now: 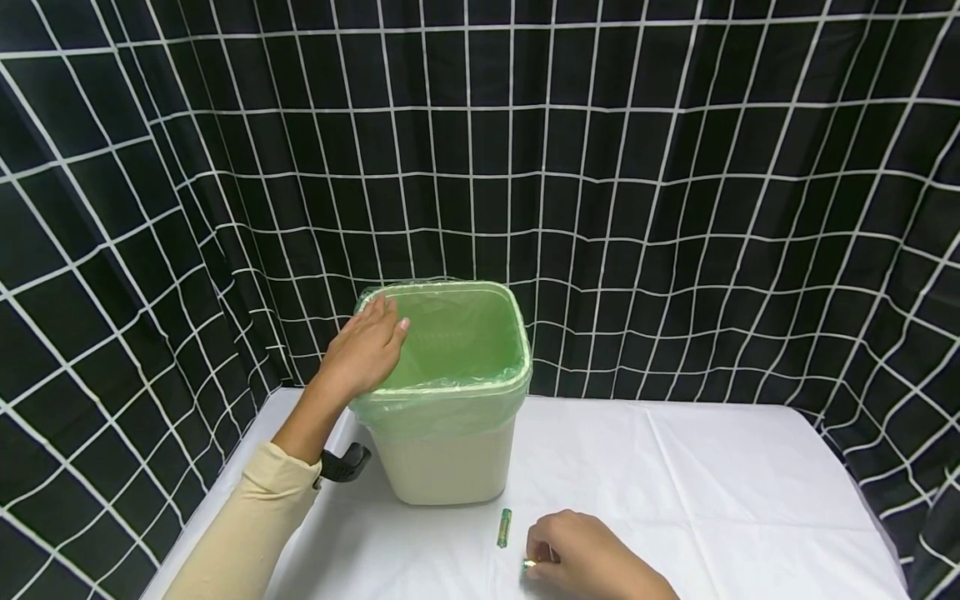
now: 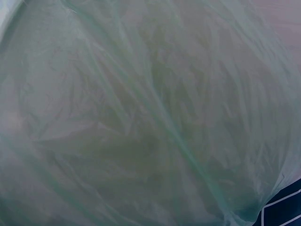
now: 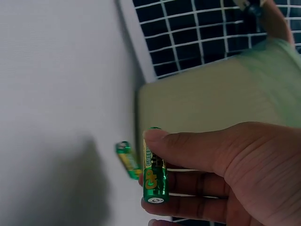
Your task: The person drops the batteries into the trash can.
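A pale waste bin lined with a thin green plastic bag stands upright. My left hand rests on the bin's left rim, its fingers extended. In the left wrist view the wrinkled green bag fills almost everything, and the hand is hidden. Between thumb and fingers, my right hand pinches a green and gold battery marked GP, above the tabletop. Another green battery lies on the white cloth in front of the bin, left of the right hand; the right wrist view shows this loose battery too.
A white cloth covers the table, whose back edge meets black curtains with a white grid on the back and sides. A dark wrist strap sits on the left wrist below a beige sleeve.
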Motion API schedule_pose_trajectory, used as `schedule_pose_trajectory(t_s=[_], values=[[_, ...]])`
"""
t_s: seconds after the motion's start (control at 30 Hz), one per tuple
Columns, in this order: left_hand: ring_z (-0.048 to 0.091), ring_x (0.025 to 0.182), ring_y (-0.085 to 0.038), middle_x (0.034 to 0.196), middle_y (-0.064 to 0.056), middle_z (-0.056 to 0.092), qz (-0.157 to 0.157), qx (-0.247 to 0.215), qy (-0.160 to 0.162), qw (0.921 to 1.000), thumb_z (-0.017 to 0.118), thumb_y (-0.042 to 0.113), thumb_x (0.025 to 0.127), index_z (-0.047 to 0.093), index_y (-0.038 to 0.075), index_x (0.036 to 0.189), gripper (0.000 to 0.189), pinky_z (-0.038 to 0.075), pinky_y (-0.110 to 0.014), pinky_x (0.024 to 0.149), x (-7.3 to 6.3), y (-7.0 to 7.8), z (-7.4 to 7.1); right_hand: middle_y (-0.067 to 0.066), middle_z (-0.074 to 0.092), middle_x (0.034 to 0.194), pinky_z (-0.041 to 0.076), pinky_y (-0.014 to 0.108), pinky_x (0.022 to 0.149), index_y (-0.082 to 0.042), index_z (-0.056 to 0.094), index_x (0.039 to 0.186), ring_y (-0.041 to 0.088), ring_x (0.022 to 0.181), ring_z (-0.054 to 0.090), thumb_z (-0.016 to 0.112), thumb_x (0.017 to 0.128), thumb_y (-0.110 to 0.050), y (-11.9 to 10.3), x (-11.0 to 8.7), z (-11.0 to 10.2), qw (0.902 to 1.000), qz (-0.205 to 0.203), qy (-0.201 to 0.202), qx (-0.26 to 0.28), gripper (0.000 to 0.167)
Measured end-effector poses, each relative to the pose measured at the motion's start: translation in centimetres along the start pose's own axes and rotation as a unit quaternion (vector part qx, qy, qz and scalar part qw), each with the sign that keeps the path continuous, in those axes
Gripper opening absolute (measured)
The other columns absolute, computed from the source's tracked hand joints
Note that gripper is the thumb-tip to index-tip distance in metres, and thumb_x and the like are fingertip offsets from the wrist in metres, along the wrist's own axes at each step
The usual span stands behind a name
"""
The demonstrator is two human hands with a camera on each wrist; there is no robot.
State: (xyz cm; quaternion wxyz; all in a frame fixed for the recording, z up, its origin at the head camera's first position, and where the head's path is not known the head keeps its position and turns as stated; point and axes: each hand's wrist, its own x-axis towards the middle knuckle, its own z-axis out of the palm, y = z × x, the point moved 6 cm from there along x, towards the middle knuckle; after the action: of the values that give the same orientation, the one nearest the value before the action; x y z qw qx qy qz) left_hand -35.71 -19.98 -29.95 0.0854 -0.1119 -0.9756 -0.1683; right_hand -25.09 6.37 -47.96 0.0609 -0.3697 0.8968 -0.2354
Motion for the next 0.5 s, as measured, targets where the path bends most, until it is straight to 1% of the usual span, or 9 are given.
schedule_pose_trajectory(t_s=[0.07, 0.2, 0.3, 0.4, 0.5], values=[[0.01, 0.155, -0.036, 0.165, -0.026, 0.015, 0.001, 0.0, 0.002, 1.0, 0.026, 0.033, 0.112, 0.025, -0.009, 0.156, 0.061, 0.01, -0.046, 0.126, 0.0, 0.0, 0.0, -0.021, 0.054, 0.068, 0.044, 0.021, 0.059, -0.021, 0.069, 0.076, -0.003, 0.064, 0.046, 0.08, 0.081, -0.01, -0.4, 0.0, -0.9, 0.9997, -0.015, 0.013, -0.014, 0.016], [0.01, 0.155, -0.035, 0.165, -0.025, 0.016, 0.001, -0.001, 0.003, 1.0, 0.026, 0.032, 0.112, 0.025, -0.009, 0.156, 0.06, 0.01, -0.046, 0.126, 0.0, 0.0, -0.1, -0.023, 0.055, 0.07, 0.043, 0.02, 0.059, -0.024, 0.067, 0.074, -0.005, 0.065, 0.047, 0.082, 0.078, -0.008, -1.3, -0.1, -2.5, 0.9965, -0.043, 0.048, -0.054, 0.022], [0.011, 0.155, -0.035, 0.165, -0.025, 0.016, 0.002, -0.001, 0.005, 1.0, 0.027, 0.032, 0.112, 0.025, -0.009, 0.156, 0.06, 0.01, -0.046, 0.126, 0.0, 0.0, -0.1, -0.024, 0.053, 0.07, 0.042, 0.021, 0.059, -0.026, 0.065, 0.074, -0.005, 0.065, 0.047, 0.085, 0.078, -0.011, -1.9, -0.1, -3.5, 0.9955, -0.045, 0.059, -0.06, 0.025], [0.011, 0.155, -0.035, 0.165, -0.026, 0.016, 0.002, -0.003, 0.006, 1.0, 0.026, 0.032, 0.112, 0.025, -0.01, 0.155, 0.06, 0.011, -0.046, 0.126, 0.0, 0.1, -0.1, -0.025, 0.053, 0.071, 0.042, 0.021, 0.059, -0.027, 0.067, 0.076, -0.005, 0.065, 0.048, 0.085, 0.08, -0.016, -2.6, -0.1, -4.5, 0.9953, -0.046, 0.061, -0.058, 0.021], [0.012, 0.155, -0.036, 0.165, -0.026, 0.016, 0.002, -0.005, 0.006, 1.0, 0.027, 0.032, 0.112, 0.025, -0.01, 0.155, 0.06, 0.011, -0.046, 0.126, 0.0, 0.2, -0.1, -0.025, 0.054, 0.073, 0.043, 0.021, 0.059, -0.027, 0.068, 0.078, -0.005, 0.066, 0.049, 0.084, 0.081, -0.018, -3.5, -0.2, -5.6, 0.9931, -0.061, 0.072, -0.069, 0.019]])
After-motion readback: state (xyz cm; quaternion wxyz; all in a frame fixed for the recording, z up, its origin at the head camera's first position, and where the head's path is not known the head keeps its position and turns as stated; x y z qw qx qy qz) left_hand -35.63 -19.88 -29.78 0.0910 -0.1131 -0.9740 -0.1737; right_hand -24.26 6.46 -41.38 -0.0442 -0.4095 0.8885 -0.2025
